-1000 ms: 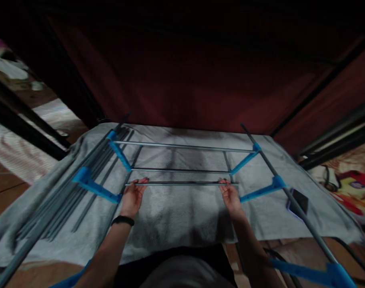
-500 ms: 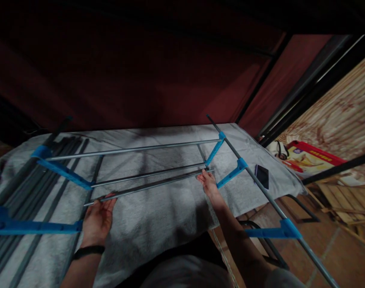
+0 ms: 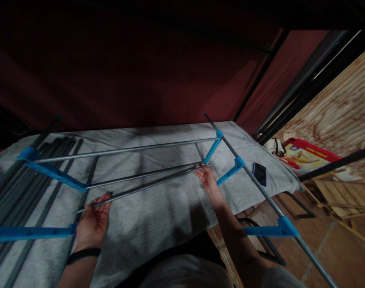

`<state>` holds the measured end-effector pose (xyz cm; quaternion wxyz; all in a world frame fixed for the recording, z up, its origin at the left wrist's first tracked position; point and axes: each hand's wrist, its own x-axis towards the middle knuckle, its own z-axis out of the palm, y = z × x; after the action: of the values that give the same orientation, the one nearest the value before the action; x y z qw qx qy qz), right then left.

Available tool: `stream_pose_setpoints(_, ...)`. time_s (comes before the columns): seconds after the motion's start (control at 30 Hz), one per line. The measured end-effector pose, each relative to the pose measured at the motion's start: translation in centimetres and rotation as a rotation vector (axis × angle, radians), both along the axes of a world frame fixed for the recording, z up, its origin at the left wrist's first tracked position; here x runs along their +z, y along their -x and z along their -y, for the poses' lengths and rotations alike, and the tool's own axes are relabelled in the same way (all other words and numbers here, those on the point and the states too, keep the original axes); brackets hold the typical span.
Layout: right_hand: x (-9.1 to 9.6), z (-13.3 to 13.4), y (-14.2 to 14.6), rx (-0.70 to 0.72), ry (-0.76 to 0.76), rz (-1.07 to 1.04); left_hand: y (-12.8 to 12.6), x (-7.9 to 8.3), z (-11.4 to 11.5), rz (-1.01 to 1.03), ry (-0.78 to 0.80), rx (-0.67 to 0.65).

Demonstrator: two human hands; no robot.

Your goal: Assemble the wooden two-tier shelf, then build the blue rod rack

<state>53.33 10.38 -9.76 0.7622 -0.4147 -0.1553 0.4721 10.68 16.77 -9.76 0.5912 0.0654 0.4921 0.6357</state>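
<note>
A thin grey metal tube point(image 3: 154, 184) lies across both my hands. My left hand point(image 3: 94, 224), palm up, has its fingers curled round the tube near its left end. Close to the tube's right end, my right hand point(image 3: 208, 181) grips it with the fingertips, beside a blue plastic bracket point(image 3: 212, 147). Two more tubes, an upper one point(image 3: 128, 149) and a lower one point(image 3: 140, 175), span between that bracket and a left blue bracket point(image 3: 55, 171). The held tube's left end is near another blue bracket point(image 3: 32, 233); whether they touch I cannot tell.
Several loose grey tubes point(image 3: 41, 188) lie at the left on a grey cloth point(image 3: 170, 208). A long side pole point(image 3: 265, 192) with blue brackets slants down the right. Beyond it are a phone point(image 3: 259, 174), a red-and-yellow box point(image 3: 311, 154) and wooden slats point(image 3: 338, 196).
The held tube has tilted more, its left end moving down and left with my left hand. My right hand has shifted slightly up, nearer the bracket. The whole view has moved slightly.
</note>
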Motion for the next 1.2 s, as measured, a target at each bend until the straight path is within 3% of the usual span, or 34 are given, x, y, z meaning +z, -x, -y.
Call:
stream_pose_setpoints(0.27,0.7,-0.3,0.0,-0.244,0.035,0.057,-0.6,0.8,0.1,-0.023,0.008,0.023)
stream_pose_setpoints(0.6,1.1,-0.6,-0.2,-0.266,0.08,0.069,0.1,-0.2,-0.3,-0.061,0.039,0.003)
stream_pose_setpoints(0.9,-2.2,0.3,0.0,-0.252,0.211,0.002,-0.1,0.1,-0.2,0.013,0.009,0.0)
stream_pose_setpoints(1.2,-4.7,0.7,-1.2,-0.161,0.254,0.044,-0.4,0.5,1.0,0.043,-0.11,0.119)
